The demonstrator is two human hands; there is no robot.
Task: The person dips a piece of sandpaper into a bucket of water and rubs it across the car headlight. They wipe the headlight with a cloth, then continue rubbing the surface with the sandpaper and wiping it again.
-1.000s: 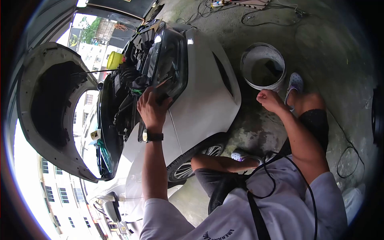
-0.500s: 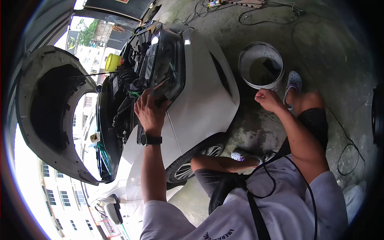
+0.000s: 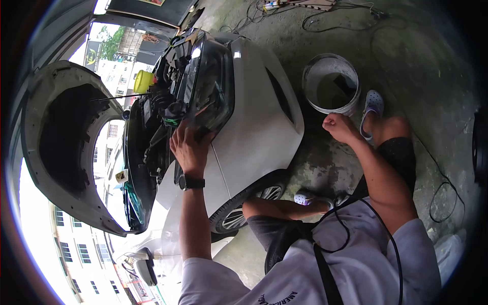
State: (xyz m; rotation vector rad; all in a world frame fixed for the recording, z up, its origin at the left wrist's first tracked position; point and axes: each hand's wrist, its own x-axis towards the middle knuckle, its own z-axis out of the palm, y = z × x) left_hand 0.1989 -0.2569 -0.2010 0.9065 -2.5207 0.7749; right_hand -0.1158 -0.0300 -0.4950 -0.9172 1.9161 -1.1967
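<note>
My left hand [image 3: 189,151], with a dark watch on the wrist, rests at the near end of the car's headlight [image 3: 212,86]. Its fingers are bent and pressed together over the lamp's edge. Something dark shows between the fingers and the thumb, but its kind cannot be made out. My right hand [image 3: 339,127] is held in a loose fist above my right knee, just beside the rim of a white bucket [image 3: 312,101], with nothing visible in it. Inside the bucket is murky water with a dark rectangular block [image 3: 345,85].
The white car's bumper [image 3: 259,117] and front wheel [image 3: 249,206] are close in front of me. Its hood [image 3: 35,147] stands raised on a rod over the engine bay. A yellow container [image 3: 144,81] sits there. Cables [image 3: 310,23] trail over the concrete floor.
My left hand has shifted very slightly on the headlight, and more of the dark thing by the thumb shows. My right hand stays in its place by the bucket.
</note>
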